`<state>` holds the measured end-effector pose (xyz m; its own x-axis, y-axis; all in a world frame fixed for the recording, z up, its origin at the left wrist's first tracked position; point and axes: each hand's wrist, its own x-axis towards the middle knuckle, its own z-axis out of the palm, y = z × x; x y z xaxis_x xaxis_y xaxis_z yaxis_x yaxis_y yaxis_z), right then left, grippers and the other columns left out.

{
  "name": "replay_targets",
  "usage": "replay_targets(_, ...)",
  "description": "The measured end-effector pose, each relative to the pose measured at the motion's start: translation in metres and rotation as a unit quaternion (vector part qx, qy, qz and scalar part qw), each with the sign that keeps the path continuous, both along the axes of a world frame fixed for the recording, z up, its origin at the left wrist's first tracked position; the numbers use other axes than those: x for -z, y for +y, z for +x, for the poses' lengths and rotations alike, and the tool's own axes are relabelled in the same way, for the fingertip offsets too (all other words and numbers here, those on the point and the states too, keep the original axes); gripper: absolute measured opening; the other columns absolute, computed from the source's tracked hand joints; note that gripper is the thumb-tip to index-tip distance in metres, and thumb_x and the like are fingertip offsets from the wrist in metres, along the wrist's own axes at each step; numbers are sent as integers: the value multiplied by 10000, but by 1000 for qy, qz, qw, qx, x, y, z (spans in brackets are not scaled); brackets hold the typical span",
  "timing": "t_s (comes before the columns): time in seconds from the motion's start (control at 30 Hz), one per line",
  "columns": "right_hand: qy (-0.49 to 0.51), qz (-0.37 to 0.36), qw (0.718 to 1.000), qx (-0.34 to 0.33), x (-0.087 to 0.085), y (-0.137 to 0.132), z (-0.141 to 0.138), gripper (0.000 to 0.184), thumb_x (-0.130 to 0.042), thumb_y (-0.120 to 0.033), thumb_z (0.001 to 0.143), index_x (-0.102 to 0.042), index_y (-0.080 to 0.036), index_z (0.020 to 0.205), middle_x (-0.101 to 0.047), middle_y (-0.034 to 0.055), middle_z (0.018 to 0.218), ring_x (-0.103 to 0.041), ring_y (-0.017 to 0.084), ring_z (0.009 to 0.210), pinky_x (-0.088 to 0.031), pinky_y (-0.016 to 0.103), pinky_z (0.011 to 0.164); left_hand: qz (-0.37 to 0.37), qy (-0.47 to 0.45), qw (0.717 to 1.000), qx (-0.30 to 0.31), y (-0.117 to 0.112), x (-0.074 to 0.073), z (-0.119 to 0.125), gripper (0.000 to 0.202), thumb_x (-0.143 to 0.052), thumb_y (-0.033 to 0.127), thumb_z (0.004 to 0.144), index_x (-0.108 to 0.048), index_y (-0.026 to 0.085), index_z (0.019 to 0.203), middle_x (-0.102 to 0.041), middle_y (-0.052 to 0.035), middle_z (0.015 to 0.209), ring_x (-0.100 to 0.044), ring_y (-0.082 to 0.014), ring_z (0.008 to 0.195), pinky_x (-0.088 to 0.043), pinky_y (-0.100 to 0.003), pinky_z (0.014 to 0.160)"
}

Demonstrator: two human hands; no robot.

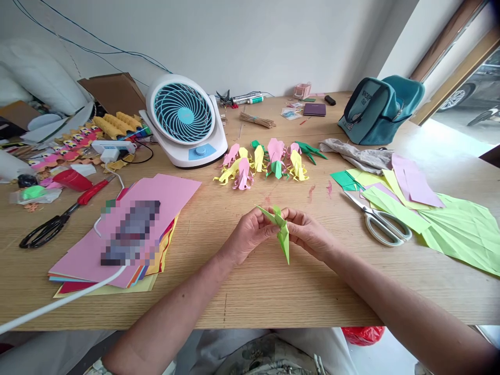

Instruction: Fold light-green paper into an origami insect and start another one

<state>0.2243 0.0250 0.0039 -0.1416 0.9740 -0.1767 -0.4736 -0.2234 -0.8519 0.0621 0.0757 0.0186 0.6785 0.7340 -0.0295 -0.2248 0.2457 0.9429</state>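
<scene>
Both of my hands pinch a small green folded paper figure (282, 232) just above the wooden table (250, 291), near its front middle. My left hand (250, 232) grips its left side, where a pointed flap sticks out to the left. On the figure's right side my right hand (308, 232) is closed. A long pointed tip hangs down between my hands. Beyond them lies a row of finished folded paper figures (269, 164) in pink, yellow and green.
A stack of coloured paper sheets (125, 239) lies at the left with a blurred object and a white cable on it. Red-handled scissors (58, 219) lie far left, white scissors (380, 221) and green sheets (461, 229) at right. A desk fan (183, 120) and teal bag (377, 109) stand behind.
</scene>
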Motion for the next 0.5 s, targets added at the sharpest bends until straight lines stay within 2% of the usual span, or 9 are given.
replay_targets(0.1, -21, 19, 1000, 13, 3, 1, 1, 313, -871, -403, 630, -659, -193, 719, -620, -41, 668, -535, 77, 606, -447, 209, 623, -1, 13, 1000, -26, 0, 1, 0, 344, -853, 353, 639, -645, 139, 808, -634, 0, 770, -553, -98, 694, -421, -208, 625)
replay_targets(0.2, -23, 46, 999, -2, 5, 1, 4, 268, -774, -444, 756, -679, -194, 762, -635, -14, 703, -567, 102, 662, -488, 252, 715, 21, 25, 996, -89, 3, 5, 0, 303, -844, 349, 647, -652, 146, 765, -607, 27, 681, -516, -82, 625, -412, -211, 606)
replay_targets(0.27, -29, 57, 998, -10, 6, 1, 4, 259, -740, -452, 788, -691, -197, 799, -650, -1, 734, -588, 120, 701, -499, 280, 769, 50, 36, 992, -114, 4, 9, -1, 275, -834, 331, 663, -654, 150, 766, -586, 42, 650, -498, -74, 602, -406, -207, 591)
replay_targets(0.37, -69, 55, 996, 5, 5, 2, 4, 252, -792, -425, 734, -690, -198, 771, -659, -6, 712, -592, 122, 684, -497, 280, 747, 74, 52, 991, -96, 6, 12, -3, 270, -841, 284, 649, -649, 150, 783, -567, 54, 637, -484, -69, 581, -396, -194, 543)
replay_targets(0.5, -82, 63, 994, 40, 6, 3, 2, 264, -818, -425, 696, -670, -209, 727, -670, -17, 683, -597, 121, 662, -489, 274, 710, 50, 52, 996, -60, 6, 11, -2, 296, -834, 281, 651, -649, 145, 839, -621, 32, 698, -528, -87, 613, -438, -200, 530)
